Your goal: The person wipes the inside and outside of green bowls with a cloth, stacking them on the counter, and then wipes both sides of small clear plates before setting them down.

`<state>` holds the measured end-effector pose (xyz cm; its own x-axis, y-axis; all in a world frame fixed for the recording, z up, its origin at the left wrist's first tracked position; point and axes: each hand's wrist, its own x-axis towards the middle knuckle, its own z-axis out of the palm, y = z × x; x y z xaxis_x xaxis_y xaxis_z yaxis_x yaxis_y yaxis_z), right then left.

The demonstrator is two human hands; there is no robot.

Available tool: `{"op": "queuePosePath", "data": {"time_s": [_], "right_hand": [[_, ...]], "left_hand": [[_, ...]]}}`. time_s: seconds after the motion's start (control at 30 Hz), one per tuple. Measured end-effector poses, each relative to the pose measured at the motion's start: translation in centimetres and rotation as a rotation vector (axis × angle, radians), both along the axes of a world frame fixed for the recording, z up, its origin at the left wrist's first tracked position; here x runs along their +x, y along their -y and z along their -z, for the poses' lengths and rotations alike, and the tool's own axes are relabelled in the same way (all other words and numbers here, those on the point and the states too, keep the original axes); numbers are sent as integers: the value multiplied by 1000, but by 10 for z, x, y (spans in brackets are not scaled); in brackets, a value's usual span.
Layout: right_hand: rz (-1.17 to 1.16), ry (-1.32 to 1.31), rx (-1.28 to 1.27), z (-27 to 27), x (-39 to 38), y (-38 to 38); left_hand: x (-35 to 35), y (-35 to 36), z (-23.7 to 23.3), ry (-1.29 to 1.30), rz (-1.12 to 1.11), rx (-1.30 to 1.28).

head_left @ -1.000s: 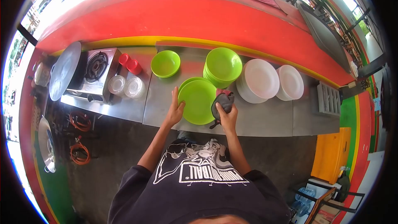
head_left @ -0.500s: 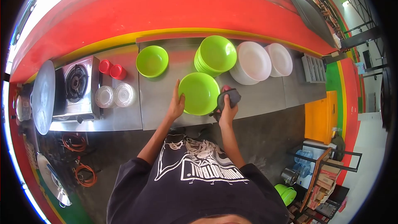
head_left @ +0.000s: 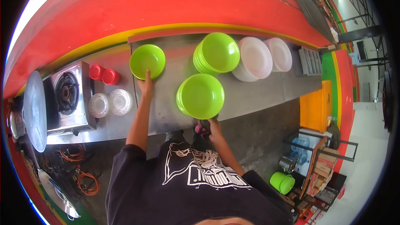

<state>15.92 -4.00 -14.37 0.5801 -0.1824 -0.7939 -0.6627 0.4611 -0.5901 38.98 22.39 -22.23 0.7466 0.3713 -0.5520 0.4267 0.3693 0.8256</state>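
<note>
The left hand (head_left: 146, 83) is at the near rim of the left green bowl (head_left: 147, 60), one digit hooked over the edge onto its inner face and the rest of the hand below the rim, so the bowl is pinched there. The arm reaches straight forward to it.

The right hand (head_left: 214, 127) is lower and nearer the body, just below the near edge of the front green bowls (head_left: 201, 96). Its fingertips are hidden by the rim, so I cannot tell how widely they are spread or whether they grip anything. A dark and pink cloth (head_left: 203, 129) hangs just beside this hand, on its left. The front green bowls are nested, open side up, at the front edge of the steel counter (head_left: 164, 102), to the right of the left hand and well apart from it.

Just behind them rises a taller green stack (head_left: 218, 53). To its right stand a stack of white bowls (head_left: 255, 58) and a second white stack (head_left: 280, 55), then a grey slotted rack (head_left: 310, 61).

Left of the left hand are two red containers (head_left: 110, 76), two clear containers (head_left: 121, 101) nearer the front edge, and, farther left, a gas stove (head_left: 66, 93).
</note>
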Motion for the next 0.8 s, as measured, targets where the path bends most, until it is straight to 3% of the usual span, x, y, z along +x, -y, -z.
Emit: {"op": "queuePosePath", "data": {"time_s": [0.07,0.17,0.27,0.37,0.47,0.57,0.67,0.8], "right_hand": [[-121,17,20,45,-5,0],[-241,160,70,24,4,-15],[-262,5,-40,26,-5,-24],[-305,-17,-64,43,-12,-27],[-335,4,-59,53,-13,-27],[-320,-41,-42,43,-10,-21],[-294,-103,-60,30,-10,-12],[-283,-68,-74,33,-12,9]], "left_hand": [[13,-15,29,128,47,75],[19,-18,24,48,36,160],[16,-20,36,239,-14,542],[20,-26,28,315,-18,625],[21,-26,-1,358,71,920],[30,-32,4,515,115,1115],[30,-31,-5,380,121,1001],[30,-34,-17,467,82,972]]}}
